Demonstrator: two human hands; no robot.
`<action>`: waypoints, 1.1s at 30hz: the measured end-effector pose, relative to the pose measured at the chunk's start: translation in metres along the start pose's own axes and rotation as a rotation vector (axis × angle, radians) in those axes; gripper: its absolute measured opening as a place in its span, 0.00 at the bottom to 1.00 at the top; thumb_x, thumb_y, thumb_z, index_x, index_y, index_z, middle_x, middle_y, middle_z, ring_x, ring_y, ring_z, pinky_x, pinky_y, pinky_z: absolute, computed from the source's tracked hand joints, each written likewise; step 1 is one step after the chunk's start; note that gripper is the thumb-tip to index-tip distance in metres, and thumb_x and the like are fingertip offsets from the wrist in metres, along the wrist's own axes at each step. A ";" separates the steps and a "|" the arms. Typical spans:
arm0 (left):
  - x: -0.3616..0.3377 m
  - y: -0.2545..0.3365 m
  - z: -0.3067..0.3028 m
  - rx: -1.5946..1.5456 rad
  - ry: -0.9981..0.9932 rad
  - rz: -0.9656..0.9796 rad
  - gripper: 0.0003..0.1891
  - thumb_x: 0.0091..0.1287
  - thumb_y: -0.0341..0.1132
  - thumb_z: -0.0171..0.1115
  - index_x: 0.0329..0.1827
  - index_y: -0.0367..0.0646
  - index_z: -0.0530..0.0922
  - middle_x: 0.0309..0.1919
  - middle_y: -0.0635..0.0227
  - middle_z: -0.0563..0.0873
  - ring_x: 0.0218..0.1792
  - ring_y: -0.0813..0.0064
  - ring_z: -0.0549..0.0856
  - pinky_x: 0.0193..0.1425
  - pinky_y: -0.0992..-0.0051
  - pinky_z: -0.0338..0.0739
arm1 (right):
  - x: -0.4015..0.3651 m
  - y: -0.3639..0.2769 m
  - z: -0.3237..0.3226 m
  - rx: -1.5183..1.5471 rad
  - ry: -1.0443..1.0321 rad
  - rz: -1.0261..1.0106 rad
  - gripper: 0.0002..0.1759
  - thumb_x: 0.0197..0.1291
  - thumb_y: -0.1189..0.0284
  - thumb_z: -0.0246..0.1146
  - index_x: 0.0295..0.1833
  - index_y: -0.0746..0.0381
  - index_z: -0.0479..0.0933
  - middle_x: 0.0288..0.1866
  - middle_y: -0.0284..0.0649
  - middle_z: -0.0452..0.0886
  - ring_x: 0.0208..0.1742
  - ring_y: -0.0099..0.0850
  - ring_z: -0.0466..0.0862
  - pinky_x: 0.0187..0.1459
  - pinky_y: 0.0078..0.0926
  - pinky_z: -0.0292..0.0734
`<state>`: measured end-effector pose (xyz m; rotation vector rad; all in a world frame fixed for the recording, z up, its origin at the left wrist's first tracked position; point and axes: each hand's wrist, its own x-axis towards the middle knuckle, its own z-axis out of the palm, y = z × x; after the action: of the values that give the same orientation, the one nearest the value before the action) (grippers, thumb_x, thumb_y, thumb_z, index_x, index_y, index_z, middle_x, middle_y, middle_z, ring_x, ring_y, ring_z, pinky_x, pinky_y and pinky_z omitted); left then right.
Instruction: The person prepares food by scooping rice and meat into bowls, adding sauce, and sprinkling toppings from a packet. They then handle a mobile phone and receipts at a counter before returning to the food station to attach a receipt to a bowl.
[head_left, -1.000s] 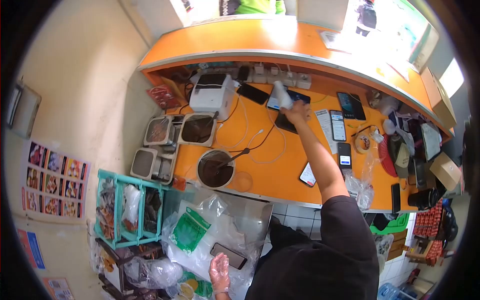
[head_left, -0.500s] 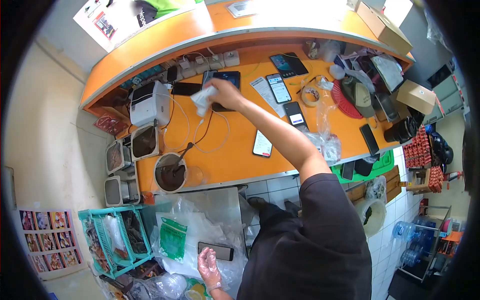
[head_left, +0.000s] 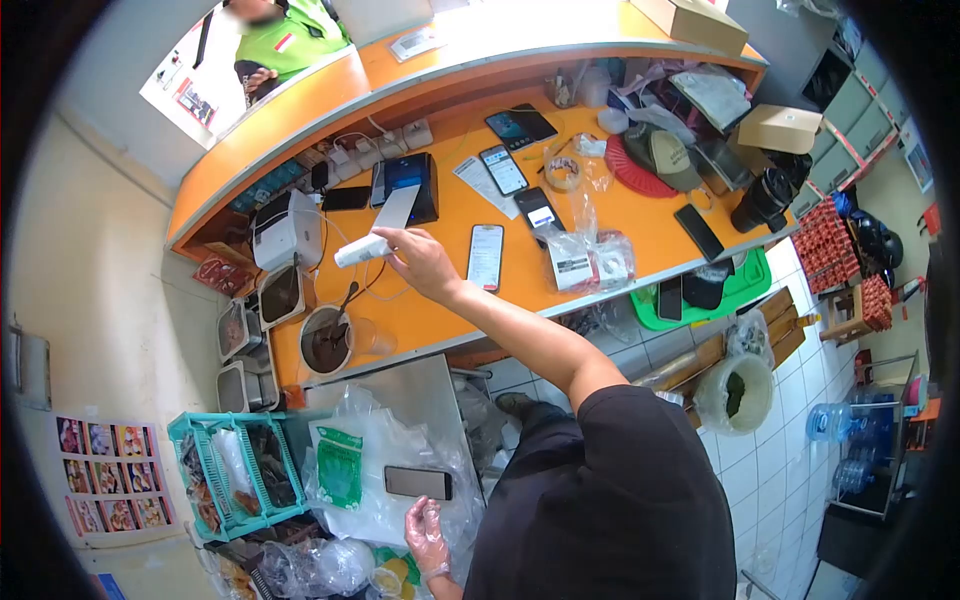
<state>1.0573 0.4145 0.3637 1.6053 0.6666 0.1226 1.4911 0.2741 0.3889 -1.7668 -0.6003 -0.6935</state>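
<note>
My right hand (head_left: 425, 262) is closed on a white paper receipt (head_left: 362, 249), pinching it over the orange counter. Its near end curls, and the flat part of the strip reaches back to a black receipt printer (head_left: 423, 190). In a clear plastic glove, my left hand (head_left: 427, 538) is low in the view with its fingers loosely bent and apart, holding nothing that I can see. Just above its fingertips a phone (head_left: 418, 482) lies on clear plastic sheeting, beside a green and white packet (head_left: 339, 468).
Several phones, one showing a lit list (head_left: 486, 256), lie on the orange counter (head_left: 425, 317). A tub of brown sauce (head_left: 327, 340) with a spoon stands at its left front. Below is a teal basket (head_left: 238, 475). Beyond the counter is a person in a green jacket (head_left: 300, 45).
My right hand has gone from blurred motion to clearly pinching the paper strip, lower in the view. The view has shifted, and more of the person in green shows.
</note>
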 end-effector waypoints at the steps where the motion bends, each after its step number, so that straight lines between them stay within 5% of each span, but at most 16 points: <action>1: -0.001 0.003 0.002 0.011 -0.009 -0.004 0.12 0.70 0.28 0.60 0.54 0.35 0.75 0.45 0.65 0.81 0.46 0.77 0.80 0.56 0.76 0.75 | -0.006 -0.003 0.003 0.004 0.008 0.006 0.24 0.54 0.79 0.63 0.59 0.56 0.74 0.44 0.41 0.83 0.48 0.42 0.82 0.50 0.40 0.76; 7: -0.001 0.008 0.000 0.017 -0.059 0.022 0.13 0.69 0.27 0.60 0.55 0.35 0.75 0.47 0.65 0.81 0.48 0.76 0.80 0.57 0.76 0.74 | 0.003 -0.017 0.013 0.199 -0.073 0.066 0.26 0.56 0.80 0.62 0.62 0.56 0.72 0.55 0.44 0.80 0.53 0.43 0.80 0.55 0.37 0.76; 11: -0.002 -0.001 -0.011 0.040 -0.075 0.070 0.14 0.68 0.27 0.61 0.56 0.36 0.74 0.49 0.64 0.82 0.51 0.76 0.80 0.58 0.76 0.73 | 0.042 -0.032 0.012 0.271 0.059 -0.087 0.32 0.54 0.86 0.62 0.66 0.57 0.70 0.55 0.43 0.81 0.47 0.31 0.81 0.53 0.28 0.76; 15: -0.009 0.002 -0.012 0.037 -0.045 0.065 0.15 0.69 0.30 0.62 0.57 0.36 0.74 0.48 0.64 0.82 0.50 0.75 0.81 0.58 0.75 0.74 | 0.086 -0.050 -0.011 0.286 -0.016 0.050 0.32 0.53 0.84 0.65 0.66 0.57 0.71 0.52 0.39 0.81 0.43 0.27 0.79 0.50 0.24 0.75; 21: -0.016 -0.013 -0.011 -0.054 0.022 0.074 0.16 0.69 0.32 0.63 0.56 0.35 0.74 0.47 0.64 0.82 0.49 0.77 0.81 0.58 0.76 0.74 | 0.135 -0.078 -0.046 0.217 0.068 -0.015 0.27 0.56 0.82 0.64 0.63 0.59 0.73 0.39 0.39 0.81 0.43 0.24 0.80 0.48 0.25 0.76; 26: -0.015 -0.019 -0.003 -0.110 0.010 0.045 0.15 0.70 0.33 0.61 0.55 0.36 0.75 0.46 0.66 0.82 0.48 0.79 0.80 0.55 0.77 0.74 | 0.142 -0.080 -0.058 0.367 -0.002 -0.007 0.25 0.57 0.82 0.64 0.62 0.62 0.73 0.47 0.37 0.77 0.49 0.24 0.78 0.52 0.22 0.76; 33: -0.008 -0.009 0.012 -0.073 -0.033 0.072 0.14 0.69 0.32 0.61 0.55 0.36 0.75 0.46 0.67 0.82 0.47 0.80 0.80 0.55 0.78 0.74 | 0.145 -0.097 -0.060 0.486 -0.004 0.047 0.30 0.56 0.81 0.65 0.66 0.61 0.69 0.39 0.34 0.74 0.46 0.22 0.77 0.51 0.20 0.75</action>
<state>1.0529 0.3996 0.3558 1.5577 0.5731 0.1711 1.5155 0.2520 0.5707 -1.3248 -0.6639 -0.4628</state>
